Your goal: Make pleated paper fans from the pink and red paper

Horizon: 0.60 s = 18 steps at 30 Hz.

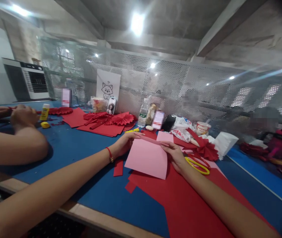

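A sheet of pink paper is held up between my two hands, its far edge folded over in a narrow strip. My left hand, with a red bracelet at the wrist, pinches the left end of that fold. At the right end, my right hand grips the same fold between thumb and fingers. Under the pink sheet and my right forearm lies a large sheet of red paper. Scissors with yellow handles rest just beyond my right wrist. Small red paper strips lie below my left hand.
On the left, another person's hands work beside a yellow glue stick. Red folded paper fans lie on red sheets at the back. A water bottle, a plastic bag and a paper cup stand along the perforated screen.
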Each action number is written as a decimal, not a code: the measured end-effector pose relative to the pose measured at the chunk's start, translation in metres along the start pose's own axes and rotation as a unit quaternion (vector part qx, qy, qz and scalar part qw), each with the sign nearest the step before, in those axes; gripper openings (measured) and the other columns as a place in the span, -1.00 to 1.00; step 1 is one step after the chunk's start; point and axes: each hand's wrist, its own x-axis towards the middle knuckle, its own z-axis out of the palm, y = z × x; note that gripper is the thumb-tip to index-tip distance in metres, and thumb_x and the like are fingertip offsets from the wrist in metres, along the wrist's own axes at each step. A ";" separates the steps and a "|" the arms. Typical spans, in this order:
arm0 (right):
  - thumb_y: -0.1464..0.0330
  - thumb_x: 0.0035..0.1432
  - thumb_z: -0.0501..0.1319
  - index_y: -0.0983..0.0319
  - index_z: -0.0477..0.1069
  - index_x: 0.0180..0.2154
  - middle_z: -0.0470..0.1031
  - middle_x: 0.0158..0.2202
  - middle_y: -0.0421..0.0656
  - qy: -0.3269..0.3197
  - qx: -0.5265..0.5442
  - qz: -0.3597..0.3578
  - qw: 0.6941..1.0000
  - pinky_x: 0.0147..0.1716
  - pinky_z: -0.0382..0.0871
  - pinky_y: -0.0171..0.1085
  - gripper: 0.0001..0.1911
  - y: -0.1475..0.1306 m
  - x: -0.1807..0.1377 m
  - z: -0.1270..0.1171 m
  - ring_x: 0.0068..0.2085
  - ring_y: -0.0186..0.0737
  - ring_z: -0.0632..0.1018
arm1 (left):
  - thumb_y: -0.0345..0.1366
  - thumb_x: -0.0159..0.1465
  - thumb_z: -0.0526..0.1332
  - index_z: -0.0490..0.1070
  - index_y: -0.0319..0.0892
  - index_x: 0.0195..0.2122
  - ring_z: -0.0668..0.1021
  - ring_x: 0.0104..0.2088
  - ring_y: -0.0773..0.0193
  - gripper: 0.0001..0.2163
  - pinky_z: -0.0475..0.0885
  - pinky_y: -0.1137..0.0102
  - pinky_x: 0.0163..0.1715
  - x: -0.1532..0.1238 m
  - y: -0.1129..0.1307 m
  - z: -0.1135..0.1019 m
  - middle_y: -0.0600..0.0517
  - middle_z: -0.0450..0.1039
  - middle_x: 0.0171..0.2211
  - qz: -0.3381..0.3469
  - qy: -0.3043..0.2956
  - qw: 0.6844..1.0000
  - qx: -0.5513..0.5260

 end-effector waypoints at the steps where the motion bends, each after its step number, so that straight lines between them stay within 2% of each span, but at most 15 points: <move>1: 0.27 -0.39 0.53 0.17 0.62 -0.37 0.63 -0.34 -0.18 -0.004 0.003 0.005 1.000 -0.27 0.39 -0.27 -0.62 0.000 0.000 0.000 -0.31 -0.20 0.57 | -0.40 -0.07 0.34 0.56 -0.28 -0.37 0.52 -0.47 0.26 -0.80 0.34 0.44 -0.47 0.001 0.001 0.000 -0.02 0.52 -0.47 -0.003 0.009 1.000 -0.011; 5: 0.35 -0.36 0.46 0.17 0.63 -0.41 0.64 -0.35 -0.18 -0.005 0.001 0.010 1.000 -0.26 0.40 -0.27 -0.71 -0.001 0.000 -0.001 -0.31 -0.21 0.57 | -0.39 -0.12 0.29 0.50 -0.29 -0.46 0.46 -0.53 0.30 -0.85 0.32 0.44 -0.52 0.003 -0.001 0.000 0.02 0.45 -0.54 0.009 0.023 0.999 -0.023; 8: 0.37 -0.32 0.41 0.16 0.61 -0.49 0.63 -0.38 -0.18 0.006 -0.029 -0.026 0.999 -0.22 0.41 -0.24 -0.82 0.000 0.000 -0.001 -0.30 -0.19 0.57 | -0.35 -0.15 0.24 0.44 -0.27 -0.51 0.45 -0.53 0.31 -0.85 0.32 0.44 -0.52 0.002 -0.003 0.001 0.03 0.43 -0.52 0.038 0.031 0.998 -0.032; 12: 0.37 -0.28 0.35 0.16 0.57 -0.57 0.63 -0.42 -0.16 0.001 -0.059 -0.074 0.995 -0.19 0.45 -0.19 -0.92 0.000 0.000 0.000 -0.29 -0.14 0.59 | -0.26 -0.12 0.23 0.41 -0.22 -0.48 0.42 -0.55 0.33 -0.83 0.29 0.46 -0.56 0.002 -0.005 0.003 0.09 0.40 -0.54 0.071 0.046 0.995 -0.045; 15: 0.38 -0.24 0.32 0.15 0.59 -0.53 0.64 -0.41 -0.16 -0.012 -0.078 -0.104 0.991 -0.18 0.46 -0.18 -0.90 -0.002 -0.001 0.001 -0.28 -0.13 0.60 | -0.18 -0.04 0.29 0.41 -0.19 -0.44 0.47 -0.51 0.28 -0.79 0.36 0.42 -0.48 0.004 -0.008 0.007 0.09 0.44 -0.51 0.065 0.043 0.996 -0.047; 18: 0.37 -0.16 0.31 0.13 0.63 -0.45 0.65 -0.34 -0.16 -0.039 -0.112 -0.137 0.983 -0.16 0.44 -0.19 -0.86 -0.004 -0.005 0.001 -0.24 -0.13 0.60 | -0.11 0.02 0.35 0.47 -0.21 -0.35 0.55 -0.37 0.15 -0.72 0.42 0.33 -0.33 0.007 -0.012 0.009 -0.01 0.53 -0.40 0.056 0.045 0.997 -0.023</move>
